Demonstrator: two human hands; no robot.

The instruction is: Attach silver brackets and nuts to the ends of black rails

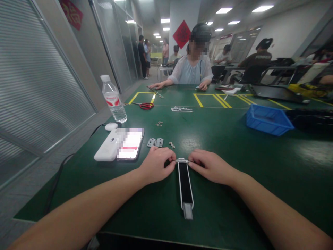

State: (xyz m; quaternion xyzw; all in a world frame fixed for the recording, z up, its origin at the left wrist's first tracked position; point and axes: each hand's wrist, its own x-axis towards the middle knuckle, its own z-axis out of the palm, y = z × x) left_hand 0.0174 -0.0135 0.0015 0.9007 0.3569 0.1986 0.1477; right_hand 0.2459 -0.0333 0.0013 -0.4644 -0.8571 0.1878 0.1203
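A long narrow black strip [185, 182] with a white wire-like frame lies on the green table in front of me. From its near end a grey tab [187, 211] sticks out. Across the far end runs a short metal bar [182, 160]. My left hand [157, 165] pinches the bar's left end, fingers curled. At the right end, my right hand [212, 166] pinches it too. Beyond my left hand sit a metal hinge-like bracket [155, 142] and several small metal rings or nuts [172, 144]. The exact finger contact is small and partly hidden.
Left on the table are a phone [128, 146], a white block [105, 149] and a water bottle [114, 100]. Red-handled scissors [147, 106] lie farther back. A blue bin [269, 119] stands at right. Across the table sits another person [194, 71], hands on the tabletop.
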